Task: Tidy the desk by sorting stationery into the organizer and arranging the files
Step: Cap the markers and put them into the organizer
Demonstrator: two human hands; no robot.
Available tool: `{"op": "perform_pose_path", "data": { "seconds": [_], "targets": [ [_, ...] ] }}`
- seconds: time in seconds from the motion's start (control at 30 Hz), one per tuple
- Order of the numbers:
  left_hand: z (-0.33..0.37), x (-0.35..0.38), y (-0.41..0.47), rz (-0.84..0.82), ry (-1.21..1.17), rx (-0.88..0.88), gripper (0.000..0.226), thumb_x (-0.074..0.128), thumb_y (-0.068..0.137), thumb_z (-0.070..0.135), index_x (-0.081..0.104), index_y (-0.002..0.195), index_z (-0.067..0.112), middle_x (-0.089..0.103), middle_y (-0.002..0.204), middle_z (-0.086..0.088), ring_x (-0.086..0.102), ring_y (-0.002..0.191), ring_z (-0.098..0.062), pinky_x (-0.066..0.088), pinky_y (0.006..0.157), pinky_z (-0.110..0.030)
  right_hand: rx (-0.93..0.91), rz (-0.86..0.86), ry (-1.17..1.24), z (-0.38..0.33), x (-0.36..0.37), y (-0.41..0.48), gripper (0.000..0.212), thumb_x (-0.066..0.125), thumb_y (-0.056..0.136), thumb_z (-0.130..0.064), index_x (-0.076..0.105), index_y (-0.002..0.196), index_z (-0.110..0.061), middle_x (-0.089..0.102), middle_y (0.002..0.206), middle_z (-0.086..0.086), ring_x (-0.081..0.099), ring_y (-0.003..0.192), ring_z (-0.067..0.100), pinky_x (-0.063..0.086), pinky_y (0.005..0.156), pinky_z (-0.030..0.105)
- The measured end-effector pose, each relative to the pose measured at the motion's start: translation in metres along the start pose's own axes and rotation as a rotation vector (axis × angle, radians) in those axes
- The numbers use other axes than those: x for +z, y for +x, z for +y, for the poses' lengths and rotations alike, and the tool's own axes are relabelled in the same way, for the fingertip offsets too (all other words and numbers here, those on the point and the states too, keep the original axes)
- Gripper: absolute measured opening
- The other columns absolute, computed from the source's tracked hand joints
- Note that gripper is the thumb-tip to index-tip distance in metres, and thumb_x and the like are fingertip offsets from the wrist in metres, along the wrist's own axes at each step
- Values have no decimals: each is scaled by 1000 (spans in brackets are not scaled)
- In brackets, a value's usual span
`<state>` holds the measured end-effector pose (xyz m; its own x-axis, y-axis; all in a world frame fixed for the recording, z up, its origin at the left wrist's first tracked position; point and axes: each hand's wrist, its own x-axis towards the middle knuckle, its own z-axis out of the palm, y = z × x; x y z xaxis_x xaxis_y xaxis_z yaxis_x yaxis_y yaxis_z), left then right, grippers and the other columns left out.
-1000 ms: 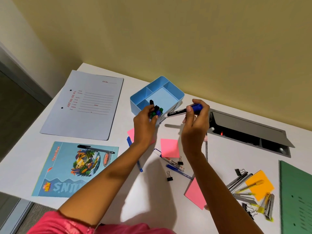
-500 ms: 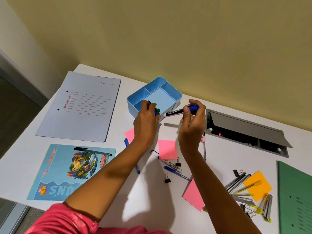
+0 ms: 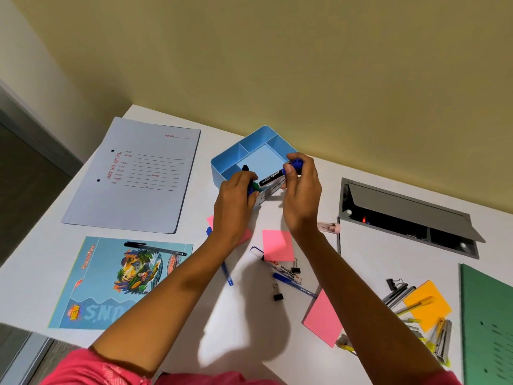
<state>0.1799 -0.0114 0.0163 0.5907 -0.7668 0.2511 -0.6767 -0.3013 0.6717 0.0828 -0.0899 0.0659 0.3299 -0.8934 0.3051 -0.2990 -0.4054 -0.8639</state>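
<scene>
Checker: White desk (image 3: pixel 249 323) against a yellow wall. Where is the organizer?

Observer: The blue organizer (image 3: pixel 238 154) is at the far middle of the desk. It stands between the lilac file (image 3: pixel 133 195) on the left and the open cable hatch (image 3: pixel 408 215) on the right. The green file (image 3: pixel 488 329) lies at the near right edge.

Checker: And the hands?

Observer: The left hand (image 3: pixel 236 198) is curled round a bundle of markers (image 3: pixel 254 187) at the organizer's near corner. The right hand (image 3: pixel 301 195) pinches a blue-capped marker (image 3: pixel 273 177) at its cap end, slanted over the near wall.

Checker: What has changed over the last second?

Observer: The hands stand closer together. The marker's black end now reaches the bundle; before, a gap showed between them. Both hands are also further over the organizer.

Checker: What is loose on the desk?

Observer: A pink sticky note (image 3: pixel 277 244) partly covers a whiteboard marker (image 3: pixel 286 270), with a binder clip (image 3: pixel 277 295) just nearer. A black pen (image 3: pixel 155 249) rests on the illustrated booklet (image 3: pixel 111 287) at near left.
</scene>
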Motion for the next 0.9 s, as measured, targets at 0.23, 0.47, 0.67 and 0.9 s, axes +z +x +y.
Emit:
{"op": "perform_pose_path", "data": {
  "seconds": [0.23,0.47,0.67,0.9],
  "targets": [
    [-5,-5,-4,7,-221,-54,43,64,86,9,50,125,18,53,129,-1,51,115,-14,45,97,-24,-70,-231,-50,6,16,5,20,45,98,-9,53,114,-1,53,108,4,51,91,8,35,75,-1],
    [-13,-8,-7,30,-352,-259,54,68,86,13,45,135,18,50,138,-2,48,125,-16,40,106,-28,-225,-469,-338,34,31,-1,37,44,99,-9,45,136,-6,54,124,15,50,117,25,40,97,23],
    [-16,-10,-9,-8,-322,-325,54,65,87,20,46,137,19,49,142,-2,45,131,-20,30,99,-17,-250,-423,-488,49,39,-8,43,40,100,-13,38,141,-2,53,124,18,45,117,30,46,97,41],
    [-12,-7,-11,2,-300,-339,46,63,89,21,51,133,17,53,138,-6,49,127,-22,32,97,-18,-141,-388,-402,47,40,-12,43,35,101,-18,38,142,-5,48,129,18,42,123,29,48,97,46]
  ]
}}
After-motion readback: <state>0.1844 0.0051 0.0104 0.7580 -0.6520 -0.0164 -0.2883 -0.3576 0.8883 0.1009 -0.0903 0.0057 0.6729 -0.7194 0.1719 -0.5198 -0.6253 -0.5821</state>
